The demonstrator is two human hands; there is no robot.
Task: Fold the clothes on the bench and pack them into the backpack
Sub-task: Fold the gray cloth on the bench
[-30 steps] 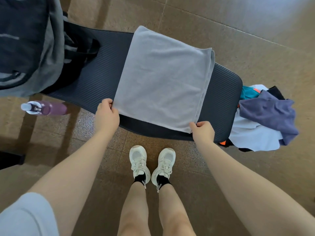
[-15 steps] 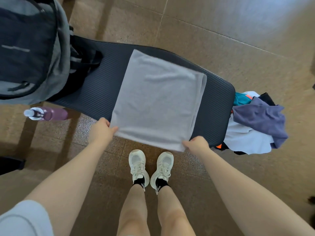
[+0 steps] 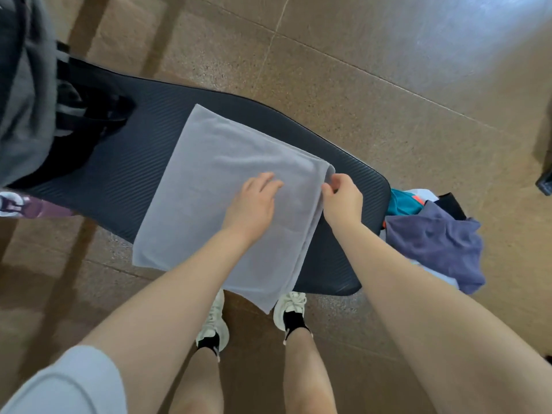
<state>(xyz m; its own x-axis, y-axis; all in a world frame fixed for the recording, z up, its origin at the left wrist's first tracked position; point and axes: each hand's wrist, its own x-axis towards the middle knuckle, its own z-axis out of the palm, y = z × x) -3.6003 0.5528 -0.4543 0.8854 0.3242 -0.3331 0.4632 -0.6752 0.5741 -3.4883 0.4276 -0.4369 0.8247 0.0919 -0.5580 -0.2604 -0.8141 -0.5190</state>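
Observation:
A folded light-grey cloth [image 3: 209, 198] lies across the dark ribbed bench [image 3: 143, 162], its near edge hanging over the bench's front. My left hand [image 3: 254, 204] rests flat on the cloth's middle with fingers straight. My right hand [image 3: 340, 198] pinches the cloth's far right corner. The grey and black backpack [image 3: 27, 94] stands on the bench's left end, partly cut off by the frame. A pile of unfolded clothes [image 3: 433, 237], purple, white and teal, sits at the bench's right end.
A purple water bottle [image 3: 24, 206] lies on the floor by the bench's left front. My white shoes [image 3: 291, 309] stand right at the bench's near edge. Brown tiled floor surrounds the bench.
Both hands let go of the cloth's near corners. The left hand moved onto the cloth's middle; the right hand went up to its far right corner. The cloth now hangs over the front edge.

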